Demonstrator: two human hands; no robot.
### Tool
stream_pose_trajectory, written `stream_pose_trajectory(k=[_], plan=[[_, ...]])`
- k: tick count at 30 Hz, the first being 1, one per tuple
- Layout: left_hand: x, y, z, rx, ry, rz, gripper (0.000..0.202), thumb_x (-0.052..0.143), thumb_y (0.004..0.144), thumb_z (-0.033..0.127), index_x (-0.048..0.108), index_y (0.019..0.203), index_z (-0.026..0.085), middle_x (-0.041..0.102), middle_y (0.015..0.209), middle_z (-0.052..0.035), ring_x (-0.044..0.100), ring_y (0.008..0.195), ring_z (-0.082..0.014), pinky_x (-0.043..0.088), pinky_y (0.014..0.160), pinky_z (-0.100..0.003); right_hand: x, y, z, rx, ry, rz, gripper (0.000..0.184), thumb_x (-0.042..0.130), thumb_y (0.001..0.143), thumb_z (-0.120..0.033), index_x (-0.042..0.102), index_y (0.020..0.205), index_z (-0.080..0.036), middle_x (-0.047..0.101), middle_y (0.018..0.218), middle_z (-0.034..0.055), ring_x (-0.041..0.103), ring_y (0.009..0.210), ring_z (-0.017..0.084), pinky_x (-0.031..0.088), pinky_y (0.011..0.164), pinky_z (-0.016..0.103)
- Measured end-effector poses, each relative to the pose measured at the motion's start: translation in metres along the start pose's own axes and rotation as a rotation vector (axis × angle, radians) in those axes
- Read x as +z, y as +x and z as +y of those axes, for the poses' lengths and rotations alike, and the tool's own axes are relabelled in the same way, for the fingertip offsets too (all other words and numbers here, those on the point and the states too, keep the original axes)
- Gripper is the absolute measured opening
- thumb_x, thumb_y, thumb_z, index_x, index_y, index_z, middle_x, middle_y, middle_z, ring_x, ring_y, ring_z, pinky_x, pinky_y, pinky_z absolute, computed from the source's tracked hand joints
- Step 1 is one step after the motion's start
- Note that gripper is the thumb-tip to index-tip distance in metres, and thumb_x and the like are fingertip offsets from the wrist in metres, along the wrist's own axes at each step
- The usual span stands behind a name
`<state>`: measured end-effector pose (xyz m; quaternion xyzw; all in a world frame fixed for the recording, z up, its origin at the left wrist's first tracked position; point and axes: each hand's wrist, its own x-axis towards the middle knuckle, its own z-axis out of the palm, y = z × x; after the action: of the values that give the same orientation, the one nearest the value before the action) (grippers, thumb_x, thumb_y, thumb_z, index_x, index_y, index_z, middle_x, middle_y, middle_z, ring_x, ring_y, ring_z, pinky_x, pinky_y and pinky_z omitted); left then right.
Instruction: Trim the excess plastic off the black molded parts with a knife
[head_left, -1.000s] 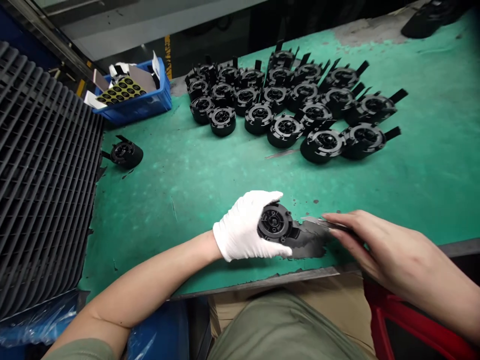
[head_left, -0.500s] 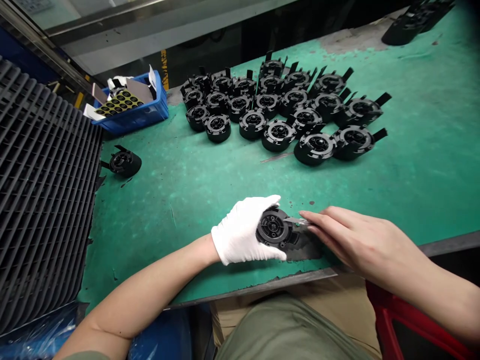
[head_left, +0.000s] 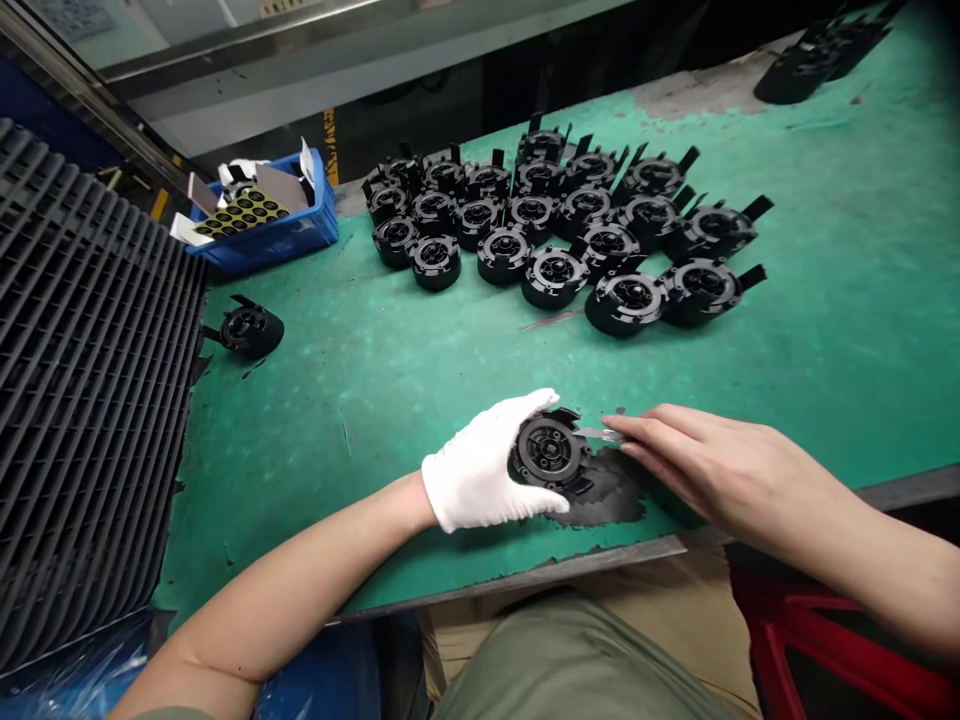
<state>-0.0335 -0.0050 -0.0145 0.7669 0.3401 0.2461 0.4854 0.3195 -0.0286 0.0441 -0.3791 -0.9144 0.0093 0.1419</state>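
In a white glove, my left hand wraps round a round black plastic part near the table's front edge. The part's ringed face points up, and short tabs stick out from its rim. My bare right hand pinches a small thin blade, whose tip is at the part's right rim. Whether the blade touches the plastic I cannot tell. The blade's handle is mostly hidden by my fingers. A dark worn patch of the table shows under the part.
Several similar black parts stand grouped at the back of the green table. One more part sits at the left, near a ribbed dark grille. A blue bin holds yellow-and-black sticker sheets. More black parts stand far right.
The black part has turned in my left hand, so a tab now shows at its top. The blade in my right hand has shifted slightly up and lies flatter.
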Motion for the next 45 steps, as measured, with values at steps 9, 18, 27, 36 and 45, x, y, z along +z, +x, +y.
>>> stream_pose_trajectory(k=[9,18,27,36,45], plan=[[0.001,0.003,-0.001,0.024,0.01,-0.006,0.131,0.122,0.079,0.071,0.062,0.187,0.028,0.066,0.195,-0.0241,0.064,0.183,-0.0538,0.05,0.158,-0.078,-0.003,0.013,0.004,-0.094,0.028,0.024,0.031,0.06,0.13,-0.022,0.088,0.145,-0.017,0.077,0.094,0.002,0.076,0.074,0.017,0.052,0.066,0.033],[0.002,0.005,0.001,0.031,0.028,-0.022,0.131,0.126,0.075,0.065,0.063,0.186,0.031,0.069,0.193,-0.0202,0.065,0.183,-0.0522,0.051,0.158,-0.075,-0.013,0.015,-0.005,-0.055,0.035,0.006,0.035,0.063,0.127,-0.022,0.088,0.151,-0.024,0.078,0.092,0.0034,0.072,0.072,0.021,0.048,0.062,0.038],[0.002,0.004,0.0,0.024,0.048,-0.016,0.134,0.125,0.076,0.067,0.061,0.188,0.03,0.067,0.194,-0.0233,0.065,0.182,-0.0531,0.052,0.157,-0.076,-0.006,0.029,0.007,-0.146,0.028,-0.008,0.041,0.058,0.124,-0.012,0.089,0.148,-0.026,0.079,0.098,0.004,0.07,0.082,0.021,0.05,0.071,0.035],[0.003,0.002,-0.001,0.011,0.05,-0.006,0.136,0.124,0.077,0.07,0.059,0.189,0.028,0.068,0.193,-0.0246,0.066,0.182,-0.0529,0.052,0.157,-0.076,-0.002,0.034,0.007,-0.175,0.031,0.015,0.053,0.051,0.119,-0.002,0.088,0.148,-0.026,0.077,0.101,0.0037,0.065,0.084,0.022,0.046,0.077,0.037],[0.002,0.001,-0.001,0.028,0.05,0.003,0.133,0.123,0.079,0.07,0.06,0.188,0.028,0.07,0.191,-0.0241,0.068,0.181,-0.0524,0.053,0.157,-0.075,-0.017,0.04,0.001,-0.249,-0.09,-0.008,0.045,0.047,0.12,0.002,0.081,0.143,-0.017,0.072,0.098,0.0033,0.064,0.082,0.02,0.048,0.075,0.035]])
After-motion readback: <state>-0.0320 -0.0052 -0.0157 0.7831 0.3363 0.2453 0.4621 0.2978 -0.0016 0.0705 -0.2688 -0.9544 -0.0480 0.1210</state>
